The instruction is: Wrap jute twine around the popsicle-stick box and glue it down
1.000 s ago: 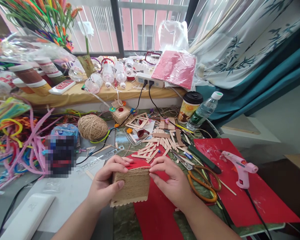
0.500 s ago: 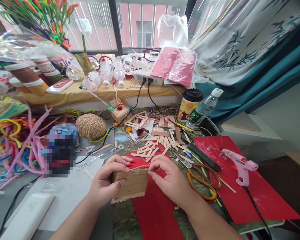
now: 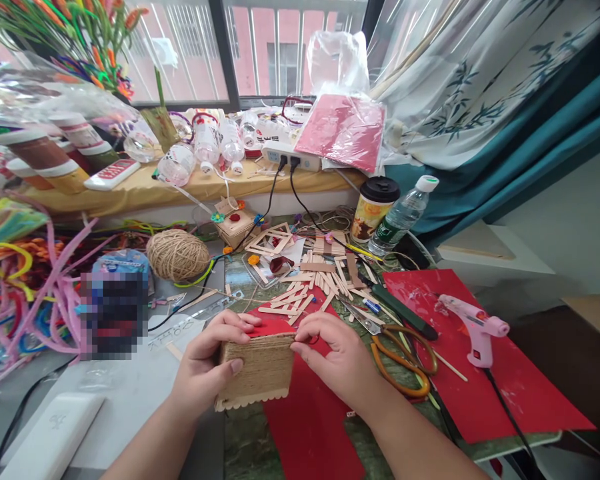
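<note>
A small box wrapped in brown twine [image 3: 260,370], with a scalloped lower edge of craft sticks, is tilted up in front of me. My left hand [image 3: 215,357] grips its left side, thumb on the front face and fingers over the top edge. At the upper right corner, my right hand [image 3: 330,350] is closed in a pinch on the twine that runs along the top edge. The pinched end itself is mostly hidden by the fingers. Red paper [image 3: 305,427] lies beneath and behind the box. A twine ball [image 3: 177,256] rests farther back on the left.
Loose craft sticks [image 3: 300,287] are heaped behind my hands. To the right lie orange-handled scissors [image 3: 403,360] and a pink glue gun [image 3: 475,327] on red card. A water bottle [image 3: 403,217] and a lidded cup [image 3: 375,210] stand behind. Pink pipe cleaners [image 3: 63,293] crowd the left.
The twine strand along the top edge now lies closer against the box. My right hand has shifted slightly left with the box's corner, and the whole view has moved a little.
</note>
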Available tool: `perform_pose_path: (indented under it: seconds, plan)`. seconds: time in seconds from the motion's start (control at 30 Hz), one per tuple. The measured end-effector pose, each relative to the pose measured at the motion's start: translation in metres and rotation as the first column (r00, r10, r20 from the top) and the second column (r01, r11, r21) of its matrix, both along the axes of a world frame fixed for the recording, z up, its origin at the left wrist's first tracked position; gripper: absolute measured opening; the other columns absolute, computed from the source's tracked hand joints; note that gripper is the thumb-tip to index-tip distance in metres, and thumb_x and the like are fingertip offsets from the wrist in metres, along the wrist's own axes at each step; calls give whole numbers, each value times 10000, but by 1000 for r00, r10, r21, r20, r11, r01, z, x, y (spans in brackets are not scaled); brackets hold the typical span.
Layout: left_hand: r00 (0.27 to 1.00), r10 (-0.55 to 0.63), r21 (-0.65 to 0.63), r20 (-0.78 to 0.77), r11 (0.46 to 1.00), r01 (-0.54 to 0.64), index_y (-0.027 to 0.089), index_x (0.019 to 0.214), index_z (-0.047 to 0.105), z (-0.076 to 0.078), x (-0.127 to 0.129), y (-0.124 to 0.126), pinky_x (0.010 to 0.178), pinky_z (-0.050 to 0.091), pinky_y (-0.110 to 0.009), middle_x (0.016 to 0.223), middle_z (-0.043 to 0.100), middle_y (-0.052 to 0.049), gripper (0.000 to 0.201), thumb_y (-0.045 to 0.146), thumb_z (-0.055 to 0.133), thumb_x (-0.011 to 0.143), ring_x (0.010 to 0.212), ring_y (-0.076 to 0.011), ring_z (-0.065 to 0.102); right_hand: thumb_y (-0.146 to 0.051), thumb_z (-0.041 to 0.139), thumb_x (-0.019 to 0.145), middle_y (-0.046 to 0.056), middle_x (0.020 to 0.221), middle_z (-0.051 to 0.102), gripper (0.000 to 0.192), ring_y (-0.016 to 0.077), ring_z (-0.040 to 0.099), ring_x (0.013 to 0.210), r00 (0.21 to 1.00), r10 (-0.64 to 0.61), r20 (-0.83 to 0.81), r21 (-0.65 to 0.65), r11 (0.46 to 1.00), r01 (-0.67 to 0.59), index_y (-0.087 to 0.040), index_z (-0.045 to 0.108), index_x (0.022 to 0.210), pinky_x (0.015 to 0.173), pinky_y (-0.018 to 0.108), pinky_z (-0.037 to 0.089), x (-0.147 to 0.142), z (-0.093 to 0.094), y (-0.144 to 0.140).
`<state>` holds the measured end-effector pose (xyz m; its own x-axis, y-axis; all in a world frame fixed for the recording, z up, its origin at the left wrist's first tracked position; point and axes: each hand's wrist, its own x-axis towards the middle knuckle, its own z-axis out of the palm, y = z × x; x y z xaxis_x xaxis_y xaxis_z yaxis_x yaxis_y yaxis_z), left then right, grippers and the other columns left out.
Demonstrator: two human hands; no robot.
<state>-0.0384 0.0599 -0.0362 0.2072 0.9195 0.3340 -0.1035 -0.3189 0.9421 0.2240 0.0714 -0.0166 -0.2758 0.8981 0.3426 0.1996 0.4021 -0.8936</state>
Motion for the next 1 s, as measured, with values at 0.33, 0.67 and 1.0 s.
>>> perform_pose_path:
  seconds: [0.33, 0.67, 1.0]
  plan:
    - [1000, 19, -25, 15, 1000, -19, 269, 1065, 781, -2, 1, 1, 1030, 505, -528, 1092, 641, -96, 181, 275, 753, 886, 1209, -365, 622, -195, 719, 962, 47, 975, 729, 56, 204, 696, 928, 1000, -21, 5, -42, 999, 21, -245, 706, 985, 849, 326, 583, -1, -4, -2]
    - [1000, 10, -11, 6, 1000, -10, 275, 1082, 770, -1, 1, 1, 1051, 485, -540, 1098, 631, -96, 189, 271, 744, 895, 1220, -369, 613, -170, 706, 973, 48, 999, 723, 84, 205, 692, 971, 999, 22, -39, 9, 1000, -22, -252, 724, 966, 906, 344, 567, -1, 0, 0]
    - [996, -10, 40, -84, 999, 14, 278, 1094, 781, 1, 0, 1, 1046, 494, -550, 1099, 636, -106, 214, 240, 742, 888, 1212, -371, 616, -134, 660, 965, 42, 988, 676, 109, 210, 654, 949, 996, 63, 66, -91, 994, -57, -241, 653, 943, 894, 346, 539, 1, -1, 1]
